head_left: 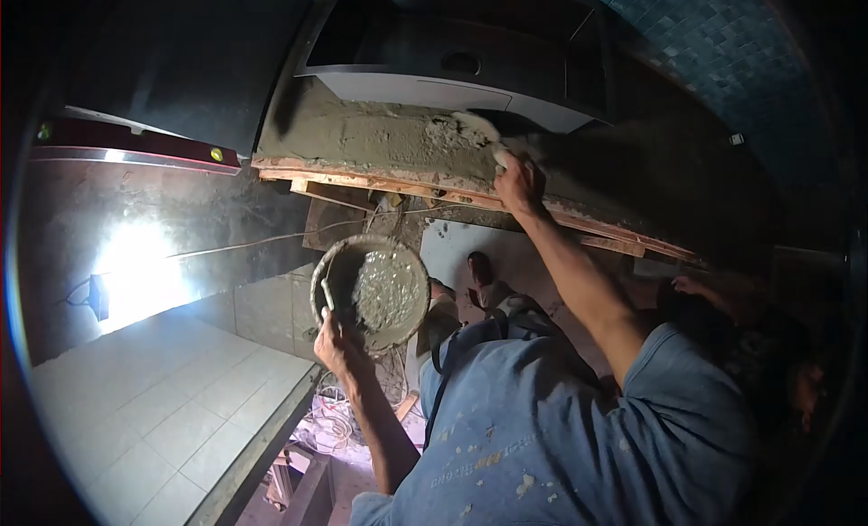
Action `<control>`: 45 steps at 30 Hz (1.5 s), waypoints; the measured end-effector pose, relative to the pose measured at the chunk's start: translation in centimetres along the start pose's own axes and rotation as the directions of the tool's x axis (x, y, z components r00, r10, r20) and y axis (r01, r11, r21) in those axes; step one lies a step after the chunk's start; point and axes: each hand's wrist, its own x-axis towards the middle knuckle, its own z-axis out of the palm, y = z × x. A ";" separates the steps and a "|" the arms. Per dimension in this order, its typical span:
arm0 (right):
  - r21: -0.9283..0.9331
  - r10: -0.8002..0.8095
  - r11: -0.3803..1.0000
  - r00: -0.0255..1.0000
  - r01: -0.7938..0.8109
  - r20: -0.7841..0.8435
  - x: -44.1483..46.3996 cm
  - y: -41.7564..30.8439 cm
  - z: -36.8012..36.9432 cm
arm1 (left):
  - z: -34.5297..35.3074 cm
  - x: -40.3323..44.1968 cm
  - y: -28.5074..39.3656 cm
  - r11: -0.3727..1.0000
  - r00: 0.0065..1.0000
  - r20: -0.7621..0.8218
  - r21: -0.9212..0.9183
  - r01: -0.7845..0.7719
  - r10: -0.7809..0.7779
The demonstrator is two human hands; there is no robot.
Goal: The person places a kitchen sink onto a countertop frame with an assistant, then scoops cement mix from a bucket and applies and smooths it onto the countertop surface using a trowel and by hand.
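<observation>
My left hand (336, 345) is closed at the near-left rim of a round bucket (423, 300), where a pale handle grip (327, 293) shows. Wet grey mortar (389, 286) lies inside the bucket, which is tipped so that I look into it. Out ahead, my right hand (519, 182) is wrapped round the handle of a trowel (477, 124). The trowel's blade rests at a rough, lumpy patch of the mortar layer (362, 139) on the counter ledge. Part of the blade blends into the mortar and shadow.
Wooden boards (389, 178) edge the ledge. Behind it stands a dark range hood-like unit (452, 56). A red spirit level (136, 151) is at left, above a glaring work lamp (140, 277) and a tiled counter (172, 408). A cable crosses nearby. Another person's arm (710, 295) is at right.
</observation>
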 end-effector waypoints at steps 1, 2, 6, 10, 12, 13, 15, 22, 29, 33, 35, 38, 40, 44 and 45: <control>-0.034 0.095 0.995 0.995 -0.095 -0.002 -0.4 -0.3 -0.1 | -1.6 0.9 -0.9 1.000 1.000 0.016 0.031 -0.002 0.002; 0.035 0.173 0.985 0.978 -0.170 -0.114 -1.1 -0.2 1.2 | -2.2 1.3 -1.4 0.995 0.997 -0.016 0.063 -0.072 0.073; 0.714 0.488 0.264 0.728 -0.649 0.481 -3.6 -1.3 8.3 | -5.0 2.3 -1.3 0.996 0.994 -0.094 -0.078 0.051 -0.058; 0.805 0.374 -0.113 0.726 -0.582 0.577 -1.7 -8.2 16.1 | -8.0 2.6 -0.9 0.998 0.995 -0.083 -0.041 0.051 -0.054; 0.795 0.358 -0.138 0.719 -0.591 0.597 -0.2 -12.2 19.1 | -9.0 2.7 -1.1 0.997 0.991 -0.124 -0.061 0.042 -0.049; 0.792 0.372 -0.150 0.708 -0.592 0.600 1.1 -13.3 22.6 | -9.5 2.8 -1.2 0.997 0.989 -0.142 -0.069 0.036 -0.045; 0.858 0.466 -0.054 0.747 -0.510 0.473 3.4 -15.7 29.5 | -10.4 3.1 -1.3 0.995 0.987 -0.154 -0.088 0.038 -0.051; 0.885 0.550 0.127 0.774 -0.448 0.313 2.4 -21.8 37.4 | -11.4 3.6 -0.6 0.982 0.973 -0.199 -0.171 0.082 -0.116; 0.279 -0.005 0.957 0.953 -0.083 0.302 7.3 -27.6 37.3 | -11.2 3.8 -0.7 0.980 0.977 -0.166 -0.166 0.106 -0.133; 0.122 0.063 0.989 0.979 -0.087 0.192 8.0 -26.4 25.4 | -10.7 4.1 -0.8 0.977 0.984 -0.110 -0.177 0.120 -0.141; 0.180 0.135 0.966 0.955 -0.186 0.264 7.3 -22.6 20.1 | -9.9 4.0 -0.4 0.987 0.993 -0.074 -0.142 0.076 -0.087; 0.064 0.200 0.972 0.934 -0.228 0.296 6.1 -15.0 15.6 | -9.4 4.1 -0.7 0.991 0.997 -0.023 -0.118 0.067 -0.071; 0.043 0.272 0.956 0.929 -0.291 0.251 4.3 -10.9 10.8 | -8.6 3.8 -0.7 0.993 0.999 -0.002 -0.105 0.053 -0.054; -0.114 0.192 0.978 0.967 -0.175 0.168 1.9 0.4 5.8 | -6.6 2.6 0.3 0.994 0.997 -0.017 -0.078 0.078 -0.080; -0.107 0.183 0.980 0.966 -0.166 0.181 1.2 0.9 4.7 | -6.0 2.1 0.6 0.996 0.997 -0.037 -0.058 0.065 -0.067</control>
